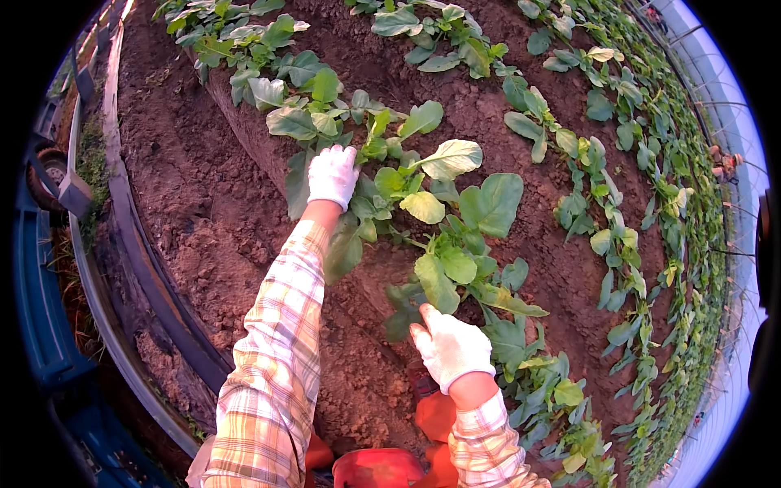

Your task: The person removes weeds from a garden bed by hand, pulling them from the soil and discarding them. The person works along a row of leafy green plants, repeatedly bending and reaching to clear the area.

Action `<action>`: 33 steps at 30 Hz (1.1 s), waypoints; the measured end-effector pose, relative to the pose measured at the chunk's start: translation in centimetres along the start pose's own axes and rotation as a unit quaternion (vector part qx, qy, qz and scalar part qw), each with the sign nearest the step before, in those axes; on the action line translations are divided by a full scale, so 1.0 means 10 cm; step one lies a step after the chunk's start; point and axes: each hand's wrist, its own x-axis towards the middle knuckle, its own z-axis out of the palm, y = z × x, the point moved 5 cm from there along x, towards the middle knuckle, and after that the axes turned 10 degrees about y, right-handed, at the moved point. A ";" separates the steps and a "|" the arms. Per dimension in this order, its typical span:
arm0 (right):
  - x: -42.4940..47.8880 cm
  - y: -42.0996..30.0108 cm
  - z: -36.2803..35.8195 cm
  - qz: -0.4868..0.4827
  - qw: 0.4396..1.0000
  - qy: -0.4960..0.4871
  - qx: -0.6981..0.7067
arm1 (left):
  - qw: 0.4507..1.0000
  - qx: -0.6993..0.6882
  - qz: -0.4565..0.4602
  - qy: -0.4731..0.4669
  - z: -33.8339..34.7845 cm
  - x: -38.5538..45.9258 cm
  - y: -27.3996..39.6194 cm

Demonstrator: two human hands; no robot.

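Note:
My left hand [332, 175], in a white knit glove, is in among the leaves of a row of leafy green plants [305, 122]. Its fingers curl down at the foliage, and the leaves hide whether they grip a stem. Lower and to the right, my right hand [454, 351] wears a similar glove with thumb and index fingertips bare. These two fingers point at the leaves, a small gap between them, with nothing visible in it. Broad leaves [491, 204], some yellowing like this rounded leaf [423, 207], spread between the hands.
Brown soil [183, 201] lies left of the row, bordered by dark sheeting [131, 226] and a curved rail [91, 274]. Beyond are a wheel [52, 171] and a blue body [46, 293]. More plant rows [573, 146] run right, towards pale film over hoops [726, 97]. A red rounded object [378, 470] sits below me.

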 end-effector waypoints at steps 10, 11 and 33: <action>0.07 -0.07 0.00 -0.022 1.000 0.015 -0.013 | 0.982 -0.159 -0.077 0.073 -0.05 -0.02 -0.37; 0.07 -0.08 0.00 -0.022 1.000 0.015 -0.013 | 0.981 -0.160 -0.078 0.079 -0.07 -0.02 -0.37; 0.11 0.01 0.01 -0.001 1.000 0.014 0.017 | 0.988 0.030 0.148 -0.016 0.04 0.76 0.11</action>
